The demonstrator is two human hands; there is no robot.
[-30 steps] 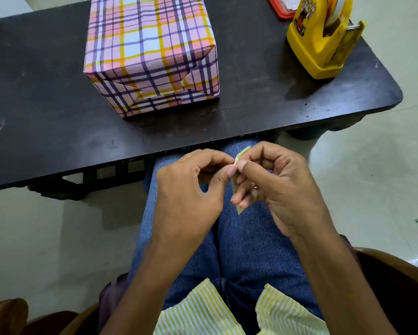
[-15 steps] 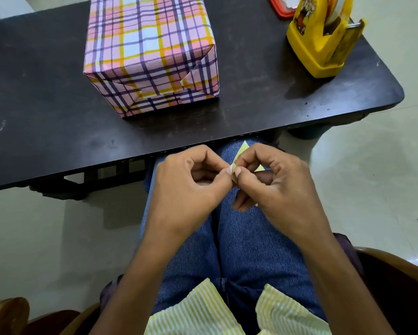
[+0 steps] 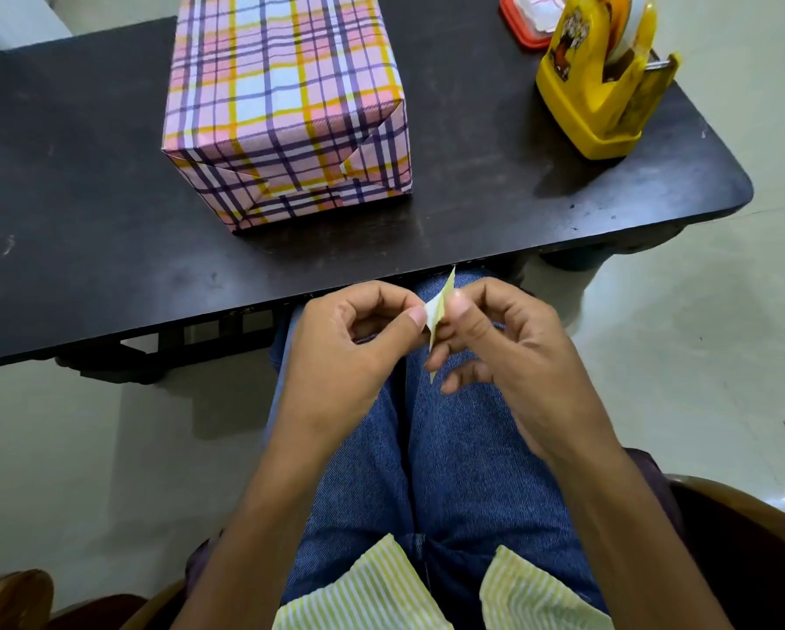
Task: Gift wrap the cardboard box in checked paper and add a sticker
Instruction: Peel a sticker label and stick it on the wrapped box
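Your left hand (image 3: 358, 343) and right hand (image 3: 513, 356) each pinched the sticker (image 3: 440, 304) with curled fingers (image 3: 411, 318), box (image 3: 286, 106) at eleven o'clock.

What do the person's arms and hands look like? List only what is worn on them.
Both are bare. The left hand and right hand show no gloves, rings or watch, and no sleeve reaches either forearm in view. The fingernails that show are short and unpainted. Near the bottom edge, the hem of a yellow-and-white striped shirt lies over blue jeans.
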